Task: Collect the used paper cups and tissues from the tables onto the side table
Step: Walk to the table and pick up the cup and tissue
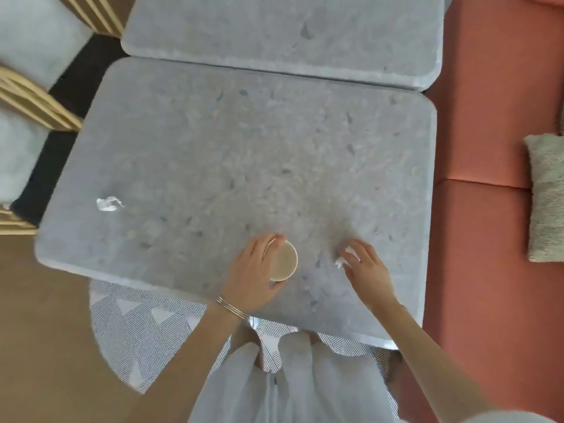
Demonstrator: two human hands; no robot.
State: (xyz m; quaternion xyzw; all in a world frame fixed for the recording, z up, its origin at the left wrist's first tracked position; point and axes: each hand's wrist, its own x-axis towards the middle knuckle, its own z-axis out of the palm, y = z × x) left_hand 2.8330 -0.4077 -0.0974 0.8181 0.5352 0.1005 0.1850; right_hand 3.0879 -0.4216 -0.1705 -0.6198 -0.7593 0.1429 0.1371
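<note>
A paper cup [284, 260] with a beige inside stands upright near the front edge of the grey stone table [213, 154]. My left hand [254, 271] is wrapped around the cup's left side. To its right, my right hand [364, 270] lies over a small crumpled white tissue [343, 260], fingers curled on it, with part of the tissue showing under the fingertips. A second crumpled tissue [107, 204] lies alone near the table's left edge.
A second grey table [283, 32] butts against the far side. An orange sofa [482, 209] with a pale cushion [546, 196] runs along the right. Wooden-framed chairs [27, 96] stand at the left. A patterned rug [137, 331] lies under the near edge.
</note>
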